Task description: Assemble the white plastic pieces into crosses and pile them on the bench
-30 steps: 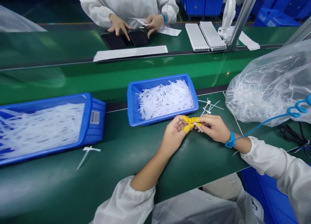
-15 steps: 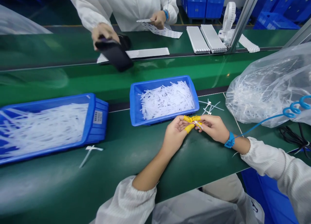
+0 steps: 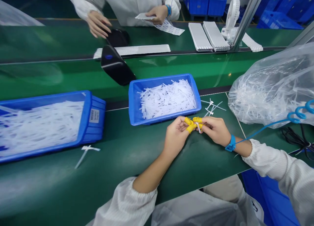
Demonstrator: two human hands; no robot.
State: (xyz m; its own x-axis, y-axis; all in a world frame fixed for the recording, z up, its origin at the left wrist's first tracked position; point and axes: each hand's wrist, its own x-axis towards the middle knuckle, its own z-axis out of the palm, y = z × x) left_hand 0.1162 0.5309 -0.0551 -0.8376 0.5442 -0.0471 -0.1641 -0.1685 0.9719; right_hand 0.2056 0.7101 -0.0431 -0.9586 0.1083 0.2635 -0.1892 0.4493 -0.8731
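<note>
My left hand (image 3: 177,134) and my right hand (image 3: 216,128) meet fingertip to fingertip above the table, yellow covers on the fingertips and thumbs. Pinched between them is a small white plastic fitting (image 3: 198,125) with a short pale strip or tube pointing down; its details are mostly hidden. Just behind my hands stands a blue bin (image 3: 131,103) full of short white pieces (image 3: 169,100). A few joined white fittings with thin tubes (image 3: 211,107) lie behind my right hand. A blue wristband (image 3: 231,143) with a coiled cord circles my right wrist.
A larger blue bin (image 3: 96,134) of white strips stands left, a branched white piece (image 3: 86,148) before it. A clear plastic bag (image 3: 267,88) fills the right side. Across the green divider, a co-worker's hand (image 3: 98,24) is near a tilted black device (image 3: 116,65).
The fitting has turned slightly between my fingers, its pale strip now pointing more steeply down. The co-worker's hand has drawn back from the black device, which now tilts lower over the ledge.
</note>
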